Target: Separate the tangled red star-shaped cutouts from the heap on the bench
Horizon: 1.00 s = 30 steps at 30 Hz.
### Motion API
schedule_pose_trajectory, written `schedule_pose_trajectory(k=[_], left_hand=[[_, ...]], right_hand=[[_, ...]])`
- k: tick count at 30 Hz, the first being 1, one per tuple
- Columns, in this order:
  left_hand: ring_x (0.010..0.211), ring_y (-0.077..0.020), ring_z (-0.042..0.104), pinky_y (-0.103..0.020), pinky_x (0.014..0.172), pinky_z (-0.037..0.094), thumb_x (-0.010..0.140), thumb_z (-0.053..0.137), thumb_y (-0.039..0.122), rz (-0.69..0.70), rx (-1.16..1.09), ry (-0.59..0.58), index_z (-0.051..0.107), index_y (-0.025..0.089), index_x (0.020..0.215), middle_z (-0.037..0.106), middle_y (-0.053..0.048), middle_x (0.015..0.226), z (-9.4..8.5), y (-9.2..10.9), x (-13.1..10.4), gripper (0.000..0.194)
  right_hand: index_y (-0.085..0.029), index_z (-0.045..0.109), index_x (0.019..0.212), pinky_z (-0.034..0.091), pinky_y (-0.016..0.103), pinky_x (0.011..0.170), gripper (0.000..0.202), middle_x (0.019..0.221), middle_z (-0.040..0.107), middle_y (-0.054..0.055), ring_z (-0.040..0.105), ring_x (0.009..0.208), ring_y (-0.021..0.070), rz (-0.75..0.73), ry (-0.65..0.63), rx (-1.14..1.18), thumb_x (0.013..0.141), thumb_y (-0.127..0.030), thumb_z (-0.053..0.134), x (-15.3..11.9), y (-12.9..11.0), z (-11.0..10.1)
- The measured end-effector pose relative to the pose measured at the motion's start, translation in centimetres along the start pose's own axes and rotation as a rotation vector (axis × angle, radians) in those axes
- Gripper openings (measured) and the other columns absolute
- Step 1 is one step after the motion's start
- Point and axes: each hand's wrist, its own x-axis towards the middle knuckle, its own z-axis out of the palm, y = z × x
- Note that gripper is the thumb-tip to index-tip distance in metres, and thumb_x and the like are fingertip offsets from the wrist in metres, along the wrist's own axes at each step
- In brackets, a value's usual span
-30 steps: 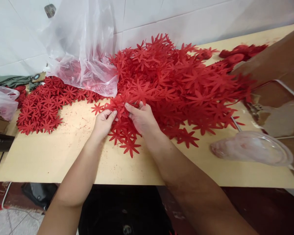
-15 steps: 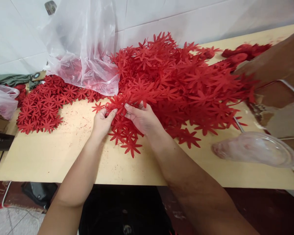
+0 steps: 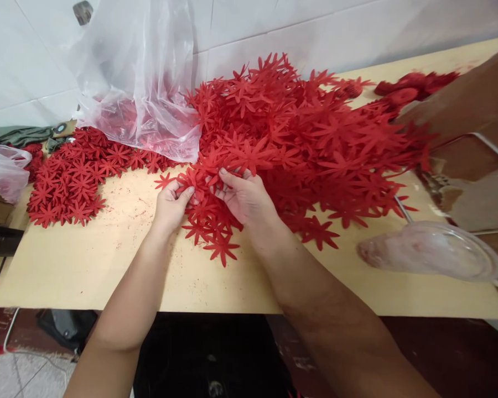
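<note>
Pinching red flowers (image 3: 197, 179) lightly between thumb and fingers of the left hand (image 3: 174, 207), at the near left edge of the big pile (image 3: 299, 132), right of the table (image 3: 128, 271) middle's bare stretch. Touching the same spot with the right hand (image 3: 247, 202), thumb apart from fingers; cannot tell whether gripping or merely steadying. Could bend or tear a thin petal by pulling against petals hooked in the pile. Could catch two flowers as one, given such tight overlap and such even red. Might drag part of the big pile toward the near edge by tugging too hard from underneath. Might snag the large bag (image 3: 149, 83) by reaching far left, or knock the tub (image 3: 435, 251) by swinging wide to the right. As for containers, see the large bag on the far side, left of the big pile and touching it, clear and crumpled, showing red through its lower part; cannot tell whether inside or behind. See a small bag (image 3: 6, 171) at the left edge, pale, with contents unclear, beyond the small pile (image 3: 68, 185) of flowers. Note the clear tub at near right, seemingly tipped over, cloudy, reddish at its left end, too blurred for naming any contents. Note also a torn cardboard box (image 3: 468, 193) at right, with no view inside.
</note>
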Motion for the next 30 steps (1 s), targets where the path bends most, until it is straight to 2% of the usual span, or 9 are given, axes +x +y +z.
schedule_pose_trajectory(k=[6,9,13,15,19,24,30], left_hand=[[0.043,-0.0047,0.046,-0.019,0.047,0.038,0.063,0.073,0.031,-0.009,0.074,0.012,0.052,0.015,0.06,0.054,0.006,0.048,0.2,-0.4,0.0,0.027],[0.042,-0.0043,0.044,-0.02,0.046,0.038,0.062,0.073,0.034,-0.007,0.037,0.038,0.055,0.016,0.065,0.054,0.007,0.05,0.1,-0.6,0.1,0.026],[0.046,-0.0044,0.048,-0.02,0.051,0.041,0.061,0.074,0.033,0.003,-0.009,0.042,0.058,0.016,0.07,0.058,0.005,0.057,-0.2,-0.8,0.2,0.025],[0.049,-0.0056,0.051,-0.021,0.053,0.042,0.064,0.072,0.035,-0.018,-0.004,-0.018,0.059,0.016,0.07,0.059,0.004,0.057,-0.3,-0.8,0.1,0.024],[0.05,-0.0063,0.052,-0.02,0.053,0.042,0.071,0.065,0.044,-0.033,0.042,-0.136,0.056,0.015,0.063,0.059,0.002,0.053,-0.3,-0.6,0.1,0.031],[0.048,-0.0052,0.051,-0.019,0.053,0.042,0.063,0.073,0.03,-0.028,0.025,-0.047,0.058,0.015,0.066,0.058,0.005,0.051,0.1,-0.4,0.3,0.022],[0.043,-0.0039,0.048,-0.018,0.049,0.039,0.069,0.068,0.023,-0.076,0.073,0.032,0.054,0.015,0.064,0.056,0.006,0.048,0.2,0.1,0.3,0.017]], right_hand=[[-0.021,0.055,0.064,0.055,0.029,0.071,0.032,0.065,0.065,-0.008,0.062,0.066,0.0091,-0.037,-0.09,0.044,0.047,-0.022,0.083,-0.6,0.0,0.4],[-0.022,0.057,0.065,0.055,0.033,0.078,0.032,0.069,0.066,-0.007,0.064,0.073,0.0121,-0.064,-0.155,0.019,0.046,-0.024,0.084,-1.0,0.1,0.6],[-0.021,0.063,0.069,0.053,0.032,0.08,0.028,0.073,0.068,-0.003,0.064,0.074,0.0124,-0.118,-0.231,-0.109,0.05,-0.025,0.083,-1.3,0.5,0.8],[-0.021,0.063,0.068,0.053,0.032,0.079,0.025,0.071,0.067,-0.003,0.063,0.071,0.0119,-0.153,-0.214,-0.163,0.053,-0.025,0.082,-1.1,0.7,0.7],[-0.021,0.062,0.067,0.053,0.027,0.073,0.024,0.068,0.064,-0.006,0.06,0.068,0.0095,-0.208,-0.086,-0.141,0.053,-0.024,0.081,-0.3,0.5,0.2],[-0.021,0.057,0.069,0.052,0.023,0.06,0.03,0.066,0.061,-0.008,0.058,0.062,0.0079,-0.201,-0.017,-0.103,0.053,-0.026,0.082,0.2,0.1,-0.2],[-0.022,0.054,0.066,0.055,0.024,0.066,0.03,0.067,0.062,-0.008,0.062,0.068,0.0086,-0.205,-0.004,-0.001,0.054,-0.022,0.081,0.2,-0.1,-0.2]])
